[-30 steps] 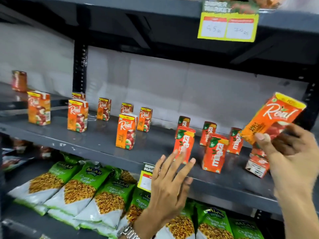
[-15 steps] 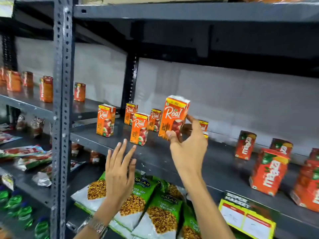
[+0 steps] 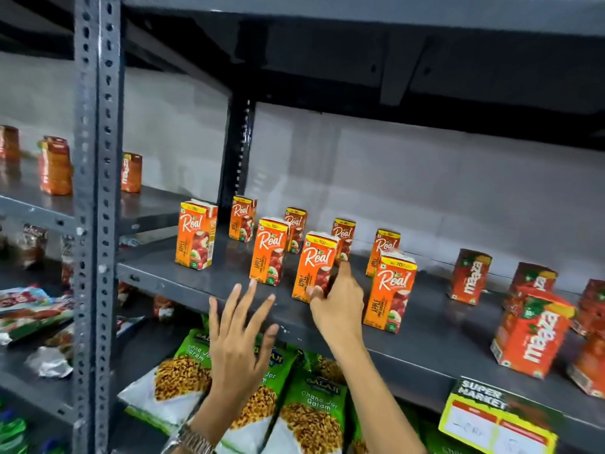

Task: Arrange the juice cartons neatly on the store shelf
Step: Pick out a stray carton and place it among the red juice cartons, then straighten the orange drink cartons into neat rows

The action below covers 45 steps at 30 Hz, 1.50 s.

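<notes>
1. The orange apple juice carton (image 3: 313,267) stands upright on the grey shelf (image 3: 425,335), near the front edge, third in a front row of the same cartons.
2. The right hand (image 3: 339,299) is clamped on that carton's lower right side, thumb on the front corner and index finger up along the side.
3. Just to its left is another juice carton (image 3: 269,252), then one more further left (image 3: 195,235); to the right sits a fourth carton (image 3: 391,291), a bit closer to the edge.
4. Behind them there's a back row of smaller-looking cartons (image 3: 383,251) near the wall, spaced apart.
5. The left hand (image 3: 240,345) hovers in front of the shelf edge, fingers spread wide, holding nothing.
6. Off to the right, red mango drink cartons (image 3: 530,335) stand scattered, some tilted.
7. Below the shelf lie green snack bags (image 3: 307,411), and a yellow price tag (image 3: 497,421) hangs on the shelf lip.
8. A watch (image 3: 193,442) is on the left wrist.
</notes>
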Tool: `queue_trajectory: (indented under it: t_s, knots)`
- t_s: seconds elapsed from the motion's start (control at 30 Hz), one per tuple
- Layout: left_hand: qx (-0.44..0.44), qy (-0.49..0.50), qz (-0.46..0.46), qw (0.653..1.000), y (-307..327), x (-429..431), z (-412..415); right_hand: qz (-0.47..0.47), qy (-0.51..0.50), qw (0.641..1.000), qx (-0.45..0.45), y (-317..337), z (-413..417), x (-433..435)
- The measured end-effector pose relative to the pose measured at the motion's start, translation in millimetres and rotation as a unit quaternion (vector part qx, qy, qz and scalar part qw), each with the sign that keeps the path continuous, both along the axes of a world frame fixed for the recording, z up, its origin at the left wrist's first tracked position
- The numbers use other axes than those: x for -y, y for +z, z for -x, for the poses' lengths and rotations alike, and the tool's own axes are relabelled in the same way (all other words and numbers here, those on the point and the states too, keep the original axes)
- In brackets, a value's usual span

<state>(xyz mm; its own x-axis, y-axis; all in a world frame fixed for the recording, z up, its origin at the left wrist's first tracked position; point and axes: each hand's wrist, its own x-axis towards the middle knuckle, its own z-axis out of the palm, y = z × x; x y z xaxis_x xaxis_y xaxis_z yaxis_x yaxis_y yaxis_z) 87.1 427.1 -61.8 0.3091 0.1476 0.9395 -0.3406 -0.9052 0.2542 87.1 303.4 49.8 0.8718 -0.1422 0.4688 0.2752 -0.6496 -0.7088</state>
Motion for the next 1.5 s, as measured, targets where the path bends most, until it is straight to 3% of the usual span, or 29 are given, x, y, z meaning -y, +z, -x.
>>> queue_trajectory:
  t_s: [0.17,0.4,0.53,0.63,0.73,0.87,0.97,1.2,1.37,1.5]
  knots:
    - [0.021,0.004,0.006,1.0,-1.1,-2.3,-2.8,-0.013,0.003,1.0,-0.013,0.5,9.7,-1.4]
    - [0.104,-0.035,0.065,0.992,22.4,31.7,11.0,-0.127,0.134,0.976,0.118,17.4,67.5,41.4]
    - [0.143,-0.141,0.109,0.974,54.6,93.9,32.9,-0.18,0.137,0.943,0.245,40.5,87.1,105.2]
    - [0.117,-0.295,0.155,0.936,74.0,152.2,51.8,-0.132,0.055,0.934,0.328,54.0,97.0,172.3]
    - [0.066,-0.395,0.158,0.903,81.6,223.0,68.9,-0.093,-0.046,0.933,0.344,54.2,99.0,262.6]
    - [0.028,-0.454,0.098,0.885,71.7,315.9,88.8,-0.106,-0.109,0.939,0.307,43.4,87.4,393.9]
    - [-0.021,-0.484,0.069,0.872,58.2,363.6,94.7,-0.189,-0.117,0.94,0.259,31.0,79.5,471.2]
    - [-0.02,-0.328,-0.073,0.942,36.2,413.9,84.0,-0.3,-0.138,0.943,0.045,14.3,69.2,571.1]
    - [0.023,-0.251,-0.118,0.96,28.9,418.5,76.1,-0.183,-0.061,0.969,-0.155,24.7,73.4,581.8]
    - [0.047,-0.222,-0.125,0.966,27.0,420.2,74.2,-0.2,-0.052,0.965,-0.16,30.6,82.5,589.6]
